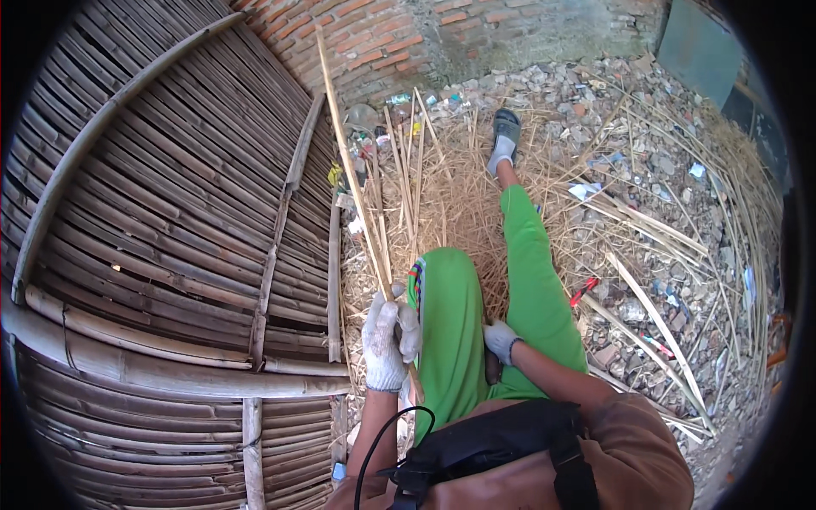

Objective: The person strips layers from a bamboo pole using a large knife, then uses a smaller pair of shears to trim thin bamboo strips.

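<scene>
My left hand (pixel 387 340), in a white knit glove, is closed around a long split bamboo strip (pixel 353 170) beside my left knee. The strip rises toward the brick wall, and its lower end shows below the hand. My right hand (pixel 501 342), gloved too, is down between my thighs with its fingers curled and partly hidden by my left leg. A dark brown rounded end (pixel 493 369) sticks out just below it; I cannot tell what it belongs to. My green-trousered legs are apart, the right one stretched forward.
A slatted bamboo panel (pixel 153 229) fills the left side. Ahead stands a brick wall (pixel 374 47). Thin shavings (pixel 450 195) cover the ground between my legs. Cut bamboo strips (pixel 654 323) and a red-handled tool (pixel 584 291) lie on the rubble (pixel 629 161) at right.
</scene>
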`<state>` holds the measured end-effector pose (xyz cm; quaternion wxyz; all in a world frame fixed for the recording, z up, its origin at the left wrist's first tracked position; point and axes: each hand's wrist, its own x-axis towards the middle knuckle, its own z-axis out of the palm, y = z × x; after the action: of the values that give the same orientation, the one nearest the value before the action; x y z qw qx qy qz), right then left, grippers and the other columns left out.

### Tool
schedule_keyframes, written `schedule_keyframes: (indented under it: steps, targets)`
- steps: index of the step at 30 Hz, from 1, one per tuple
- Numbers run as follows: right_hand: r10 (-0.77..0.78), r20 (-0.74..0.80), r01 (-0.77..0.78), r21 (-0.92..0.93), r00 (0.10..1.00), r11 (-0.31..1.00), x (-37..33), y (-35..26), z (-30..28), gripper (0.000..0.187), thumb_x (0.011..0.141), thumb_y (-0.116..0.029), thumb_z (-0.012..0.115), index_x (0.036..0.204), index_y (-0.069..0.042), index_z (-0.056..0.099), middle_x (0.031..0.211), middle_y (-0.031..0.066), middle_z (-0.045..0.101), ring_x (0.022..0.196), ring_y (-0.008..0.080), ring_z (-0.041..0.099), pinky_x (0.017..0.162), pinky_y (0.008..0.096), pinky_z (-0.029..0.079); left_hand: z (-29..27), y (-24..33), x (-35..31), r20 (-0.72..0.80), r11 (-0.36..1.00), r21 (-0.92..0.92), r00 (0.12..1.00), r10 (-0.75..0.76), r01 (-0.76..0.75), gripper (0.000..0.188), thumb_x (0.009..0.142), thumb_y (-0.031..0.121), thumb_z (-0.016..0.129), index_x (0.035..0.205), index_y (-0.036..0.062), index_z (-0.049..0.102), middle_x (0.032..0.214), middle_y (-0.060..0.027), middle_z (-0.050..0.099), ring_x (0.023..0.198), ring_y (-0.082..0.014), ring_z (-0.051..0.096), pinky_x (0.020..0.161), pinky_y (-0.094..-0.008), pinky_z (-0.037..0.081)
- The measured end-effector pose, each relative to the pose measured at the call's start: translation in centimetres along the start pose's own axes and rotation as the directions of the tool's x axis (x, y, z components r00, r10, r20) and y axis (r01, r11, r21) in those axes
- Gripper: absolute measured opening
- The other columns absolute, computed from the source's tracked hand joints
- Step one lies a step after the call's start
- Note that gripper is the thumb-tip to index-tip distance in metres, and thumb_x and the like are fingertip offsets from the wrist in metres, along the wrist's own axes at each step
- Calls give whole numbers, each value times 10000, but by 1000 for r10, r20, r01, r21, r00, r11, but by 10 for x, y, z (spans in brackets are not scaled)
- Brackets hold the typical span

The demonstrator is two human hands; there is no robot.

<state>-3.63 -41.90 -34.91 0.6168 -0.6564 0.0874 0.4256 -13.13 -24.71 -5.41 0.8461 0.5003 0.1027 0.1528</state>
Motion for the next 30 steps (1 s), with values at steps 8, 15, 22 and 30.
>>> schedule_keyframes:
  steps: [8, 15, 22, 30]
  targets:
    - [11, -28, -15, -125, 1000, 992, -3, -12, 6, 485, 1043, -271, 524, 1381, 72, 583, 1196, 274, 722, 1033, 372, 733, 900, 464, 600, -5, 23, 0, 111, 984, 53, 980, 165, -171, 451, 1112, 334, 601, 1393, -13, 540, 612, -21, 477, 375, -115, 399, 346, -266, 328]
    - [39, -31, -42, -113, 999, 993, -20, -28, 15, 412, 1055, -257, 503, 1305, 45, 630, 1142, 249, 719, 1018, 368, 727, 913, 465, 591, -21, 52, 7, 220, 939, -22, 915, 339, -343, 443, 1113, 353, 602, 1352, -14, 539, 629, -54, 525, 379, -140, 421, 349, -295, 347]
    - [-174, 121, 212, -516, 977, 830, 7, -6, -8, 421, 1060, -273, 477, 1275, 52, 635, 1144, 258, 714, 1027, 373, 724, 913, 465, 591, -6, 69, 17, 91, 900, 182, 919, 385, -395, 508, 1096, 367, 641, 1355, -61, 556, 607, -49, 527, 394, -138, 461, 365, -276, 362]
    - [-65, 196, 176, -625, 978, 760, -6, -18, 19, 412, 1116, -282, 394, 1321, -9, 624, 1199, 212, 711, 1088, 334, 710, 959, 431, 571, -31, 61, 27, 10, 994, 74, 997, 82, -82, 300, 1034, 213, 703, 1250, 12, 650, 779, -25, 608, 470, -95, 470, 375, -245, 358]
